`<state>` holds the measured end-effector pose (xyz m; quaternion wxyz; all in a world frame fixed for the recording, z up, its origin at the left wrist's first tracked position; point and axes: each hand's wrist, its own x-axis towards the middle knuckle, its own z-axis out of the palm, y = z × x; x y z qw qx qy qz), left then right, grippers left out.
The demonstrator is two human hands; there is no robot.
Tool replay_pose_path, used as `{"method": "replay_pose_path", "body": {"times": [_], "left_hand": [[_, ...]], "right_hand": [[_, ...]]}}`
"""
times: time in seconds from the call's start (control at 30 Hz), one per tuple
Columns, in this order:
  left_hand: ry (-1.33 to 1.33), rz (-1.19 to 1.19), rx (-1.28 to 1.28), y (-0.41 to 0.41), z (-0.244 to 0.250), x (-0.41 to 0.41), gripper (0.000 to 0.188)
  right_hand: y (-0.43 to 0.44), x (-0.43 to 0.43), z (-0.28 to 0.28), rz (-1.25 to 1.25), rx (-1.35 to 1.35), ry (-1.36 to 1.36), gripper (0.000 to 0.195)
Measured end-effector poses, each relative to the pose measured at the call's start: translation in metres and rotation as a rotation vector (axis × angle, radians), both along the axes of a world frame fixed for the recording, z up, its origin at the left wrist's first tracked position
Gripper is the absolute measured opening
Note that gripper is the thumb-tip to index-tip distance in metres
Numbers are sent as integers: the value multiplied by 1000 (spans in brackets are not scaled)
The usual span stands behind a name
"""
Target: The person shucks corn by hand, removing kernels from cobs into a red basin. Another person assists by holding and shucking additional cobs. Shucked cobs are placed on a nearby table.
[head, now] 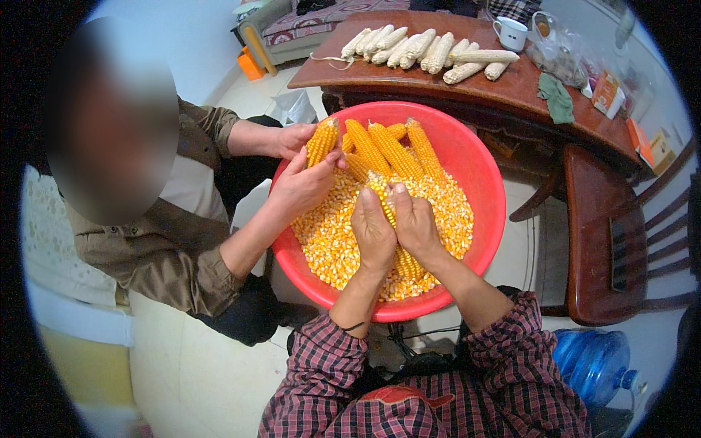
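Both my hands grip one yellow corn cob (pixel 408 265) above a red plastic basin (pixel 484 180). My left hand (pixel 374 232) wraps its left side and my right hand (pixel 419 222) its right, with both thumbs near the upper end. Part of the cob is hidden by my fingers. Below lie loose corn kernels (pixel 331 235), yellow and whitish, spread across the basin. Several whole corn cobs (pixel 397 150) rest on the kernels at the far side. At the basin's left rim, another person's hands (pixel 306 180) hold a separate corn cob (pixel 323 141).
Behind the basin stands a wooden table (pixel 317 71) bearing several stripped, whitish cobs (pixel 416 49), a white mug (pixel 510 34), a plastic bag (pixel 556 57) and a green cloth (pixel 556 98). A wooden chair (pixel 597 235) is at right, above a blue water jug (pixel 594 364). The other person sits at left.
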<state>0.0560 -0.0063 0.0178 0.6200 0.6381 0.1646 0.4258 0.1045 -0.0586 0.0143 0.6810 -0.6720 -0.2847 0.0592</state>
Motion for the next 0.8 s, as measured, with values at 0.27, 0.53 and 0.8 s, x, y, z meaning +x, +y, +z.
{"method": "replay_pose_path", "body": {"times": [0.27,0.53,0.8], "left_hand": [[-18,-11,-10,3,-7,1,42],[13,-46,-228,7,0,2,47],[12,5,-53,-1,3,0,27]], "right_hand": [[2,6,-9,80,10,252,55],[-4,4,1,210,-243,90,63],[6,12,-20,102,-163,326,58]]}}
